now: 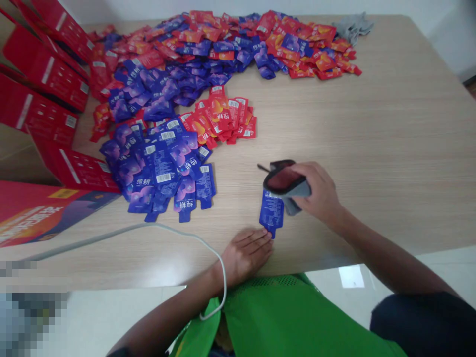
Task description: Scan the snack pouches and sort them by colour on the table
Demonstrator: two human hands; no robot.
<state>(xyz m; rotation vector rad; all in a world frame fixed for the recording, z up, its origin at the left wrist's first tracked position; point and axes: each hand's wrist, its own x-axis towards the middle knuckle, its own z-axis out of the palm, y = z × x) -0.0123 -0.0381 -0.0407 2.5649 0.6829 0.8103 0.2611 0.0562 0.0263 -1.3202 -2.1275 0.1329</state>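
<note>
A flat blue packet (271,213) with printed white text and a narrow tab lies on the table. The fingertips of my left hand (250,252) rest at its tab, with the fingers stretched out flat. My right hand (320,191) is closed around a grey, hollow-looking object (285,183) with a dark rim and a reddish inside; its exact kind I cannot make out. This object stands over the packet's upper end and hides part of it. To the left lies a spread pile of similar blue packets (159,163), with flat red packets (225,116) behind.
Many crumpled red and blue packets (208,49) are heaped along the table's back. Red boxes (48,69) line the left side. A pale cable (163,227) crosses the front left and loops over my left wrist. Grey cloth (353,27) lies at the back right.
</note>
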